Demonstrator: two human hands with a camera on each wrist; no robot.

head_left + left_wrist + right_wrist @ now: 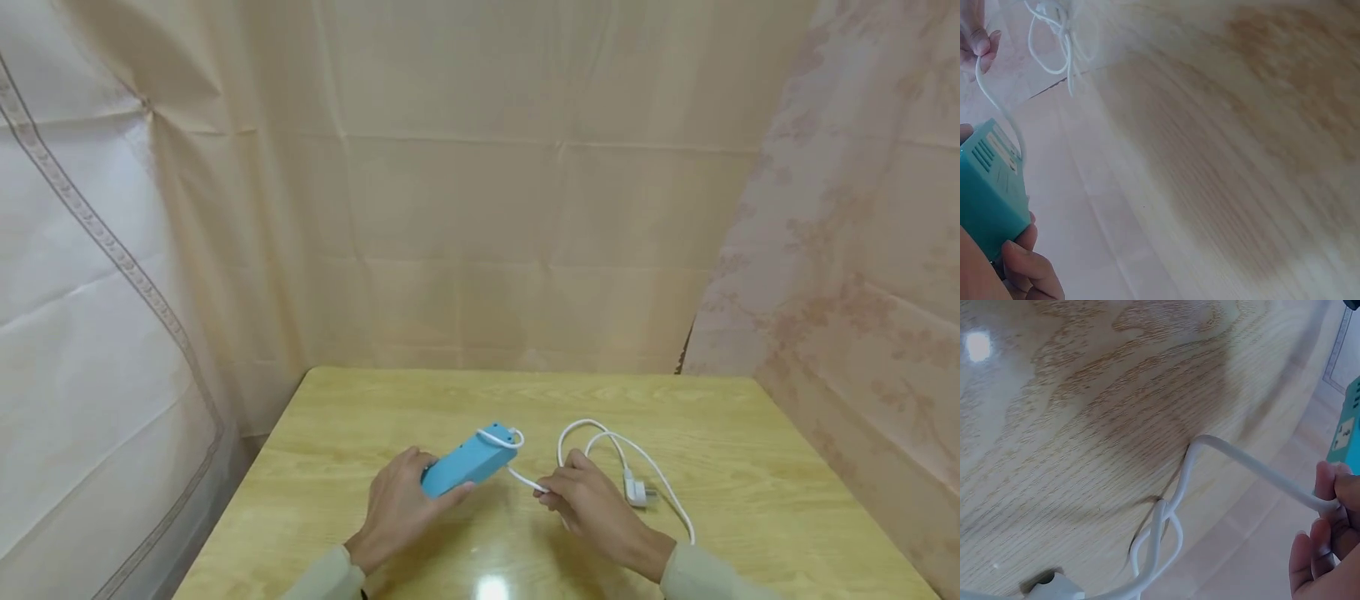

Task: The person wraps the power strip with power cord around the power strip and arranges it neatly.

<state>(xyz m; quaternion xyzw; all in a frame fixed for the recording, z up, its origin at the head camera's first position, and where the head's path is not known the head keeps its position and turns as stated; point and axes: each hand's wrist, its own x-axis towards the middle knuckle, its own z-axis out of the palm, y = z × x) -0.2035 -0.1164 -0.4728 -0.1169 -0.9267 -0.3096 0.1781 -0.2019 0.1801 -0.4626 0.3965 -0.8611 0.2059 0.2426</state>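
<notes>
My left hand [401,502] grips a blue power strip [467,461] by its near end, fingers and thumb around its sides. The strip is tilted, its far end pointing right and away. A white cord [528,481] comes from that far end, with a loop across it. My right hand [592,508] pinches the cord between thumb and fingers, a short way right of the strip. Beyond this hand the cord lies in loose loops, and its white plug [636,490] rests on the table, prongs to the right. A white socket face [1342,434] shows on the strip in the right wrist view.
The light wooden table [360,417] carries the loops of cord on its right half. A beige curtain [465,208] hangs behind it, a white curtain [97,333] at left and a flowered one [862,333] at right. Light glares near the front edge.
</notes>
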